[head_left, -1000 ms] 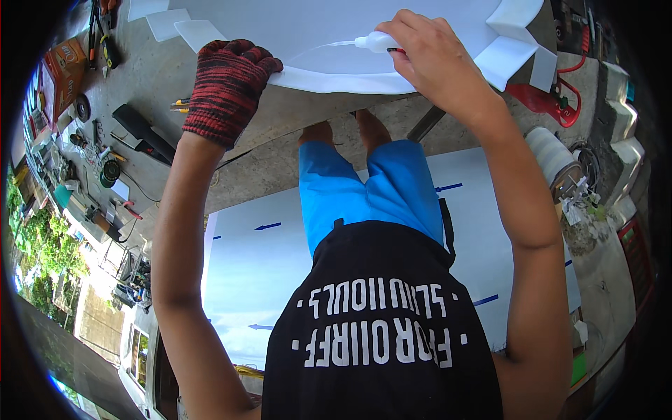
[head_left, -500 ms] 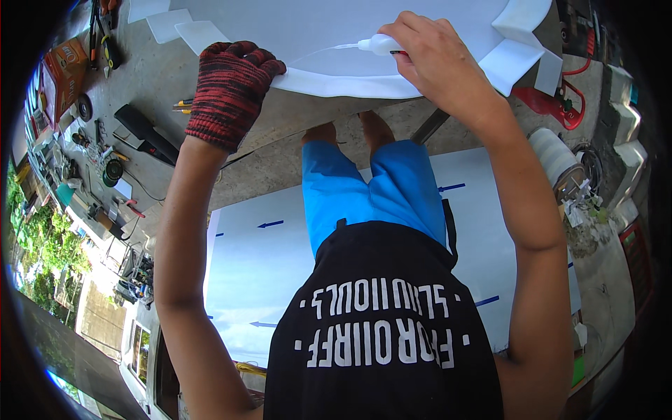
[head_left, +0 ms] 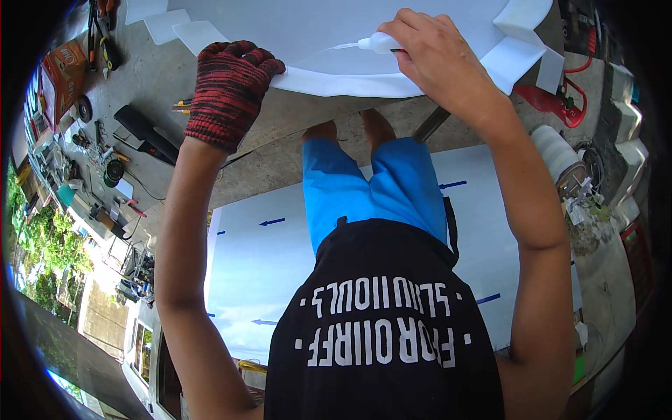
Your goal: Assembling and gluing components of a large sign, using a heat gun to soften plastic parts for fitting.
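Observation:
A white sheet piece (head_left: 308,35) with a curved, turned-up rim (head_left: 350,85) lies on the worktable in front of me. Pinched at the left end of that rim are the fingers of my left hand (head_left: 231,87), which wears a red-and-black knit glove. My bare right hand (head_left: 434,63) grips a small white squeeze bottle (head_left: 380,43) above the sheet's near right part. The bottle is tilted nearly flat, its thin clear nozzle (head_left: 336,47) pointing left toward the gloved hand. My right fingers cover the bottle's rear end.
White square flaps (head_left: 514,63) stick out around the sheet. On the left lie a black tool case (head_left: 145,133), pliers (head_left: 109,52) and an orange box (head_left: 64,73). A red tool (head_left: 553,105) sits at right. Behind me a large pale panel (head_left: 259,280) with blue arrows covers the floor.
Both hands hold nearly the same positions. The view has shifted very slightly; the bottle stays in my right hand and the rim in my left.

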`<state>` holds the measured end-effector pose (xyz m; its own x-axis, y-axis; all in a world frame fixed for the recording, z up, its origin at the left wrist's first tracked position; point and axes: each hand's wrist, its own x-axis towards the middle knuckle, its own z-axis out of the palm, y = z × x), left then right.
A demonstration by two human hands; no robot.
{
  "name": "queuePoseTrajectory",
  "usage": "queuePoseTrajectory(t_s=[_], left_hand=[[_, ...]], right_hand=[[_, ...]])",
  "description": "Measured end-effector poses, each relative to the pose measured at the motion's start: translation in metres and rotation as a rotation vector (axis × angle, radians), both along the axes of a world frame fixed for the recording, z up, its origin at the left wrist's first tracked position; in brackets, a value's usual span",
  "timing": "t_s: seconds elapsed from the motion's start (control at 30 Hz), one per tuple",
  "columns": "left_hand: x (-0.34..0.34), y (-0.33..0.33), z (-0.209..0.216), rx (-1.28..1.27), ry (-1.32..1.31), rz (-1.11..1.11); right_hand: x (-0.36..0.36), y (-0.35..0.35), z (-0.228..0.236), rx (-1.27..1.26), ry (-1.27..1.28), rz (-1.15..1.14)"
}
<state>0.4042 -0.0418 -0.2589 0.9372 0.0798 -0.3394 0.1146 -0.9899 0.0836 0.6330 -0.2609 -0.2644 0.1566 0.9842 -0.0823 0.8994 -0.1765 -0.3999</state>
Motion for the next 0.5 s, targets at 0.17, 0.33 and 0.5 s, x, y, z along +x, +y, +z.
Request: queuePoseTrajectory(t_s=[0.17, 0.33, 0.5], left_hand=[[0.004, -0.002, 0.003, 0.028, 0.029, -0.005], [0.007, -0.001, 0.003, 0.019, 0.024, -0.006], [0.004, 0.0, 0.001, 0.007, 0.002, -0.002]], right_hand=[[0.0, -0.005, -0.002, 0.004, -0.009, -0.002], [0.001, -0.004, 0.002, -0.047, 0.007, 0.0], [0.006, 0.008, 0.02, -0.066, -0.015, 0.017]])
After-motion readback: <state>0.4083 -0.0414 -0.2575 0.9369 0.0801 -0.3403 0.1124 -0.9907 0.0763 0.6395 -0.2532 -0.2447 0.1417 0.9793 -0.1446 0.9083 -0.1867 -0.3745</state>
